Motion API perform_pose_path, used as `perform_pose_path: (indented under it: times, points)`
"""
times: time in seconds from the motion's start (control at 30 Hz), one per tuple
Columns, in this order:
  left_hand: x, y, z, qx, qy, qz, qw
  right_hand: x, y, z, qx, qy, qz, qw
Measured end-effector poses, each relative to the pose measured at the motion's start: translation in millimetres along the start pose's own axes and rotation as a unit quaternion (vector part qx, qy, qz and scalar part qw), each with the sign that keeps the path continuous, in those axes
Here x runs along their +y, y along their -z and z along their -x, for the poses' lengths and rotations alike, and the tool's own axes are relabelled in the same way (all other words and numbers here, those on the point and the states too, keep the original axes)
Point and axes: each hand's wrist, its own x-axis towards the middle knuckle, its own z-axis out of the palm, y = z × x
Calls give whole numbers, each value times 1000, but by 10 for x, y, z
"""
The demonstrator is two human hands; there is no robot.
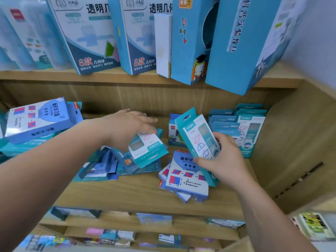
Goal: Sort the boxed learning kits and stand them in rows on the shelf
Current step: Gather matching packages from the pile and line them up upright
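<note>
My right hand (222, 159) grips a teal-and-white boxed kit (197, 140), tilted upright above the wooden shelf (138, 193). My left hand (127, 128) closes on a second teal kit (148, 150) lying on a loose heap of blue boxes (101, 166). A row of matching teal kits (241, 128) stands at the shelf's right end. Flat blue kits with red and blue squares (185, 180) lie under my right hand. Another blue kit (39, 119) lies on a stack at the left.
The shelf above holds tall blue and white boxes (196, 39) leaning over its front edge. A small box (173, 131) stands at the back centre. A wooden side wall (291, 151) closes the shelf on the right. Lower shelves (154, 219) carry more small packs.
</note>
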Motion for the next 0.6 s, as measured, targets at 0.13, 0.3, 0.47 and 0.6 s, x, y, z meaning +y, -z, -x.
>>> perform_pose_path:
  times: [0.13,0.3,0.47,0.6]
  points:
    - [63,187,77,158,12,93,983,104,126,89,96,-39,-49,993]
    - [428,358,83,331,32,204,921,372,227,208,235,-85,-75,965]
    - [966,326,-133,318,62,321,890,566,255,263,299,-122,-11,947]
    - [1316,56,-400,277,98,466,834,661,143,229,321,-106,75,938]
